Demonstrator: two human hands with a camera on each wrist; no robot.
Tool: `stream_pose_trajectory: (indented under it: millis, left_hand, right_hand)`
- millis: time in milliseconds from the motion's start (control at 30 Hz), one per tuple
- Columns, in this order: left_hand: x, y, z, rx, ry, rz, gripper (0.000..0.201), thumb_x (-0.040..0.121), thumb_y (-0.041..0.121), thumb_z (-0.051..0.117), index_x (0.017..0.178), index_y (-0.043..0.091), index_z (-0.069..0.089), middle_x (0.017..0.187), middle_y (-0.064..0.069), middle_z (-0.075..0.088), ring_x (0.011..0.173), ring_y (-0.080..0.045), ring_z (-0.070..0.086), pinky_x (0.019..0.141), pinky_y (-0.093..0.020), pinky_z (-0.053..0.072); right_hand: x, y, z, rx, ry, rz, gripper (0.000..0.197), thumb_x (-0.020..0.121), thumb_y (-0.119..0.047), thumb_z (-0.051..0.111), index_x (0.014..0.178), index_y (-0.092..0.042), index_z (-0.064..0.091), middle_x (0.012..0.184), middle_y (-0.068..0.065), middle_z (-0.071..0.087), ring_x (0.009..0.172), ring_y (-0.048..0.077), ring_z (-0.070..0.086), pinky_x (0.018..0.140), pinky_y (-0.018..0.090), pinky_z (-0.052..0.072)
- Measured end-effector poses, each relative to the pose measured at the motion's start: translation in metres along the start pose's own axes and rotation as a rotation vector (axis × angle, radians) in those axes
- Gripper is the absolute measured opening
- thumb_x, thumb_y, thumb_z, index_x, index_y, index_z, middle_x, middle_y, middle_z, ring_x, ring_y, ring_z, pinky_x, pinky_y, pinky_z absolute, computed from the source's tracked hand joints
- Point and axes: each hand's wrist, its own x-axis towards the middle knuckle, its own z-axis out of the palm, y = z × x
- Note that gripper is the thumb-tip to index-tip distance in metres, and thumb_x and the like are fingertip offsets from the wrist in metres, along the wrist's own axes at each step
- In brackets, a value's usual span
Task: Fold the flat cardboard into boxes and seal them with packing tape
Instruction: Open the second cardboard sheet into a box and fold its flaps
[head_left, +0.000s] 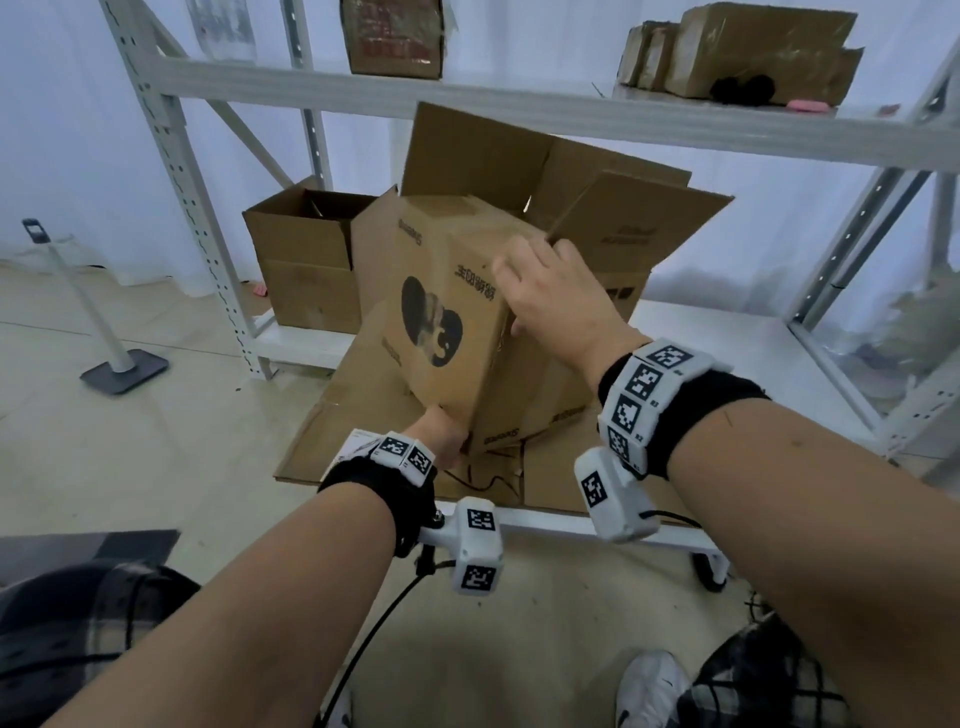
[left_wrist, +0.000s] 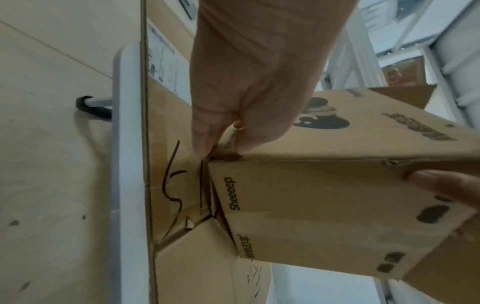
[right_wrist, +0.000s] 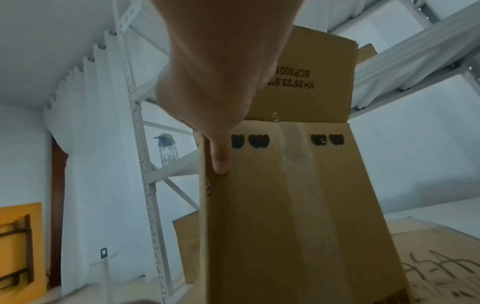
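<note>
Under the box (left_wrist: 324, 205), left hand (left_wrist: 249, 82) fingers pinch its corner; right hand (head_left: 556, 306) lies flat, fingers apart.

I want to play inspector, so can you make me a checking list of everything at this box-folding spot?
Surface: low white platform, flat cardboard sheets lying on it.
Job's things: printed box, tilted, top flaps open; a strip of tape on one side in the right wrist view; no tape roll seen.
Clutter: open box behind; more boxes on the upper shelf.
Hands: left hand pinches the box's lower corner; right hand lies flat on its side.
Cables: black cable hanging from the left wrist.
Surroundings: white shelving rack, curtains, stand on the floor.
</note>
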Motion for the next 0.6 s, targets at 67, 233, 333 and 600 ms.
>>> stream_pose_trajectory:
  millis: [67, 233, 333, 600]
  left_hand:
    - [-0.005, 0.010, -0.008, 0.194, 0.015, -0.015, 0.038, 0.095, 0.007, 0.050, 0.129, -0.009, 0.048, 0.128, -0.028, 0.055, 0.108, -0.036, 0.058, 0.089, -0.041, 0.050]
    - [-0.022, 0.060, -0.051, 0.316, 0.360, 0.360, 0.060, 0.095, 0.013, 0.052, 0.148, 0.008, 0.023, 0.145, -0.020, 0.034, 0.129, -0.036, 0.040, 0.105, -0.041, 0.035]
    - [-0.032, 0.086, -0.072, 0.479, 0.447, 0.622, 0.064, 0.093, 0.005, 0.051, 0.149, 0.011, 0.022, 0.150, -0.017, 0.023, 0.135, -0.035, 0.032, 0.110, -0.040, 0.030]
    - [-0.044, 0.099, -0.096, 1.044, 0.369, 0.779, 0.057, 0.095, 0.033, 0.054, 0.148, 0.029, 0.032, 0.150, -0.001, 0.039, 0.139, -0.026, 0.032, 0.116, -0.048, 0.023]
  right_hand:
    - [-0.005, 0.001, 0.007, 0.027, 0.035, -0.063, 0.044, 0.072, -0.019, 0.078, 0.110, -0.002, 0.063, 0.101, 0.013, 0.061, 0.089, 0.028, 0.060, 0.070, 0.036, 0.048]
    - [-0.003, 0.001, -0.003, 0.133, -0.030, -0.202, 0.047, 0.086, -0.033, 0.068, 0.119, -0.002, 0.056, 0.115, 0.012, 0.055, 0.104, 0.028, 0.053, 0.086, 0.037, 0.045]
    - [-0.004, -0.009, -0.010, 0.241, 0.050, -0.306, 0.026, 0.075, -0.018, 0.080, 0.090, -0.002, 0.066, 0.089, 0.013, 0.062, 0.078, 0.028, 0.059, 0.065, 0.037, 0.049]
    - [-0.016, -0.003, -0.011, 0.397, 0.217, -0.238, 0.017, 0.068, 0.005, 0.066, 0.083, -0.001, 0.062, 0.072, 0.014, 0.059, 0.055, 0.027, 0.055, 0.042, 0.025, 0.036]
